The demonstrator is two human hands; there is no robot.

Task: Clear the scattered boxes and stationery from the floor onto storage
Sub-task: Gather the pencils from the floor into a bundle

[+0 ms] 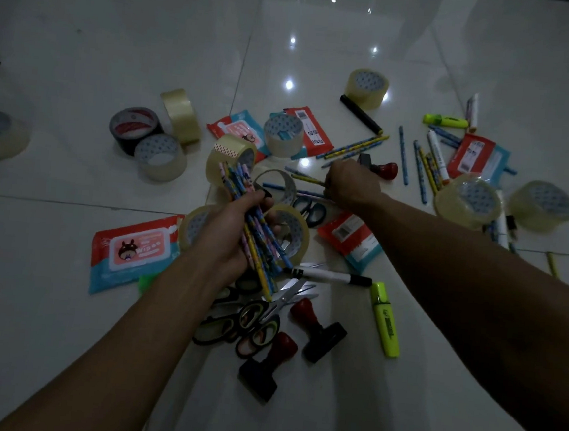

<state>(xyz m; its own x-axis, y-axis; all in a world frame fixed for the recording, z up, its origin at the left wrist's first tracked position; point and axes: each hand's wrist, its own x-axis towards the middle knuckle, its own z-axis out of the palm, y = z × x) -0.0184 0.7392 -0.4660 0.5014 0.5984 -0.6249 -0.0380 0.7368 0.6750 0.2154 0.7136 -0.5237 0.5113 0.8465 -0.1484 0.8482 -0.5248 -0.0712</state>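
Left hand (232,231) grips a pencil bundle (257,237) above the floor (73,179). Right hand (351,185) fingers curl over loose pencils (308,179); grasp unclear. Overfull bundle could slip and scatter.

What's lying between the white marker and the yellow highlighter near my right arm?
Nothing: in the head view, bare floor separates the white marker from the yellow highlighter.
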